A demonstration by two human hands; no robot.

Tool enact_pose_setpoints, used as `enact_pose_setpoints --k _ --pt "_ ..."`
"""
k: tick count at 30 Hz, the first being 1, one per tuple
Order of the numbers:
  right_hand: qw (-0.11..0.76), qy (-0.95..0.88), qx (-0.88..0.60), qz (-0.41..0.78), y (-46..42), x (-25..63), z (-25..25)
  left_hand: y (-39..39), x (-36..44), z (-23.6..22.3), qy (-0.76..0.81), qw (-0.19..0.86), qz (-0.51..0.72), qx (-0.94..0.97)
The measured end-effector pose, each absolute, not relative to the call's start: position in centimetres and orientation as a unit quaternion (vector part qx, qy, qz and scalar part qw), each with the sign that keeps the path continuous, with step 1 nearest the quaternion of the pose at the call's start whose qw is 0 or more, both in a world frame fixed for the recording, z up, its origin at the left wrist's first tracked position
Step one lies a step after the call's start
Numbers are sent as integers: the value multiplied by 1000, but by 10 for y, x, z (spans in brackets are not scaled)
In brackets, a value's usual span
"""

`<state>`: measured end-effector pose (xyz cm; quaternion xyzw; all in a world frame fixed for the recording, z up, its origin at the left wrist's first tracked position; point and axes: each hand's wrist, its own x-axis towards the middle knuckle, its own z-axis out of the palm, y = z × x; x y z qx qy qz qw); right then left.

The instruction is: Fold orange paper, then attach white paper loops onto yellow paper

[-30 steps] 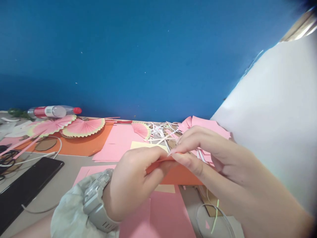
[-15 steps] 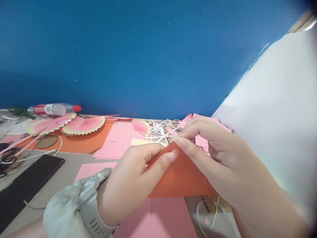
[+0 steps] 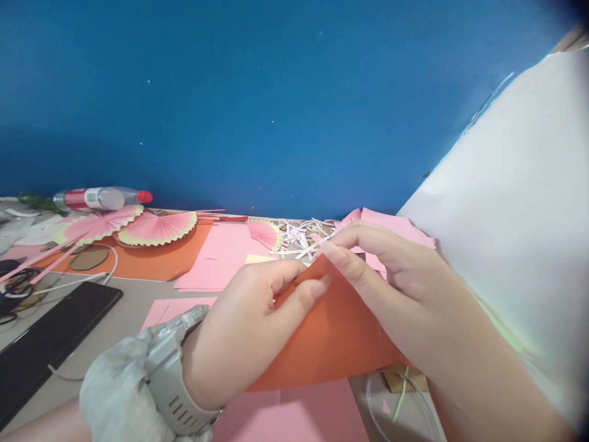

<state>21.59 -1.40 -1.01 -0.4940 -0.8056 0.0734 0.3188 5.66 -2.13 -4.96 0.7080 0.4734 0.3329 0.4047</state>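
Both hands, left and right, pinch the orange paper between thumbs and fingers, right of the frame's centre. Pink sheets lie beneath at lower centre; a black phone rests on the surface at lower left.

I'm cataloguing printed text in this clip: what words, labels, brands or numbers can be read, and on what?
No text can be read.
Bottle: its label shows markings, too small and blurred to read.
Watch: no legible lettering.
Phone: no visible lettering.
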Motion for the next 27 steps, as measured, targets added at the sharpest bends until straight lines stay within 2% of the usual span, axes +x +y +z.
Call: enact_pose_setpoints --k 13,18,27 --pt "323 -820 -471 45 -12 217 -12 -19 56 -50 459 424 322 711" --pt "298 -828 -475 25 -12 221 -13 -19 56 -48 453 418 319 720" --pt "285 -828 -482 19 -14 224 -11 -16 51 -43 464 395 359 707"
